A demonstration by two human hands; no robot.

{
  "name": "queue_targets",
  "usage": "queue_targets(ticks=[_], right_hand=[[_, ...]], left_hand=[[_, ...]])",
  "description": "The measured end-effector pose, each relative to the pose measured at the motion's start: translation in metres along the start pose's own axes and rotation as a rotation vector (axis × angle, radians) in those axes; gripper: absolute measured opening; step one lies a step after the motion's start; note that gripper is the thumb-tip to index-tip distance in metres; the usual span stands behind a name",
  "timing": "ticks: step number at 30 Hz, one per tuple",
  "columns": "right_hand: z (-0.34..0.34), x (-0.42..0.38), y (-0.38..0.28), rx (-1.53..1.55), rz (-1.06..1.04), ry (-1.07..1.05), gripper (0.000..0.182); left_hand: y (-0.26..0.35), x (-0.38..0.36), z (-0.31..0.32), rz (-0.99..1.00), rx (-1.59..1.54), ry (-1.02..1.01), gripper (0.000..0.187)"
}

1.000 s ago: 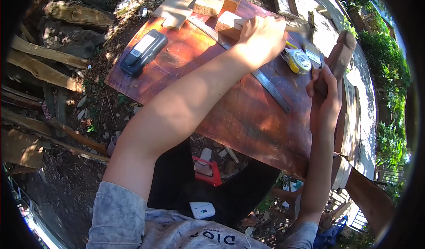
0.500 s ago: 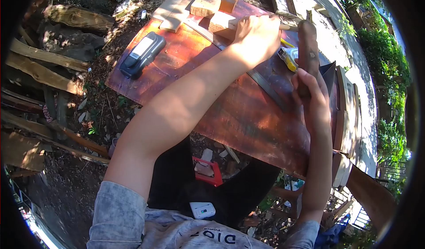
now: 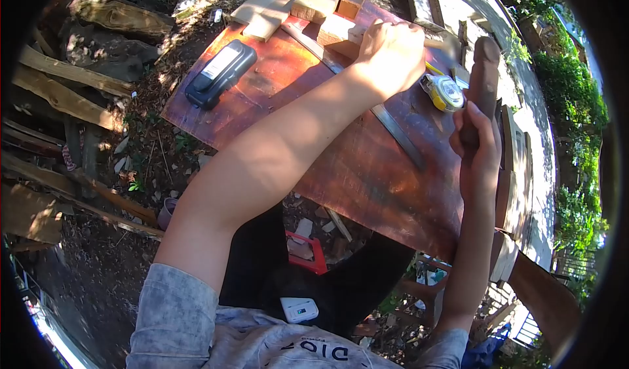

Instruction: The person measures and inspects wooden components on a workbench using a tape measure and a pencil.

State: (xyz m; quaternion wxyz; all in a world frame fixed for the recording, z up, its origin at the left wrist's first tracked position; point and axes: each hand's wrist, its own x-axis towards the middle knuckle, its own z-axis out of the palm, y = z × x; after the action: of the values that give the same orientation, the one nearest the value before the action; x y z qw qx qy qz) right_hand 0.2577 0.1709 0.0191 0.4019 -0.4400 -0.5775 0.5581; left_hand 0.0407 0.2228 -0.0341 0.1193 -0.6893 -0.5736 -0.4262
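**Both hands loaded: pale stick in the left, dark wooden club in the right, axes crosswise**

Positions are given from the tape measure (image 3: 445, 95), which lies on the reddish worktop (image 3: 367, 189).

Well to its left sits a dark case (image 3: 223, 74) with a pale label. Nearer the tape measure, though also to its left, a timber block (image 3: 341, 33) lies on the far side of the worktop. A metal ruler (image 3: 401, 137) runs diagonally from the far left to the near right, under the left forearm, passing to the left of the tape measure.

The left hand (image 3: 393, 53) is just beyond and left of the tape measure, beside the block. Its fingers are clenched around a pale stick (image 3: 435, 43), whose exposed part points right, past the far side of the tape measure. The end of the stick is blurred; whether its hidden part touches the block cannot be told.

Right of the tape measure, the dark wooden club (image 3: 483, 77) has its long axis pointing away from the person, roughly crosswise to the stick. Its far end lies to the right of the stick's end, near but apart. The right hand (image 3: 481, 136) is the nearer one, its fingers grasping the club's near end.
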Motion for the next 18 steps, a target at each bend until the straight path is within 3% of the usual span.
queue_targets(ticks=[3, 7, 10, 13, 16, 18], right_hand=[[0.012, 0.002, 0.01, 0.139, -0.109, 0.197, 0.03], [0.014, -0.007, 0.004, -0.01, 0.155, -0.037, 0.032], [0.012, -0.003, 0.006, 0.068, -0.017, 0.018, 0.03], [0.021, -0.001, 0.013, 0.143, -0.061, 0.132, 0.03], [0.023, -0.011, 0.001, -0.015, 0.059, 0.012, 0.028], [0.02, -0.01, -0.002, -0.062, 0.061, -0.006, 0.026]], left_hand=[[-0.002, 0.0, 0.003, -0.007, 0.045, -0.041, 0.02], [0.001, -0.002, 0.004, -0.014, 0.042, 0.019, 0.02], [-0.003, -0.003, 0.002, -0.027, 0.036, -0.029, 0.02], [-0.005, -0.003, 0.004, -0.001, 0.07, 0.001, 0.019], [-0.008, -0.004, 0.006, 0.056, 0.089, 0.119, 0.018], [-0.008, -0.005, 0.005, 0.03, 0.037, 0.066, 0.017]])
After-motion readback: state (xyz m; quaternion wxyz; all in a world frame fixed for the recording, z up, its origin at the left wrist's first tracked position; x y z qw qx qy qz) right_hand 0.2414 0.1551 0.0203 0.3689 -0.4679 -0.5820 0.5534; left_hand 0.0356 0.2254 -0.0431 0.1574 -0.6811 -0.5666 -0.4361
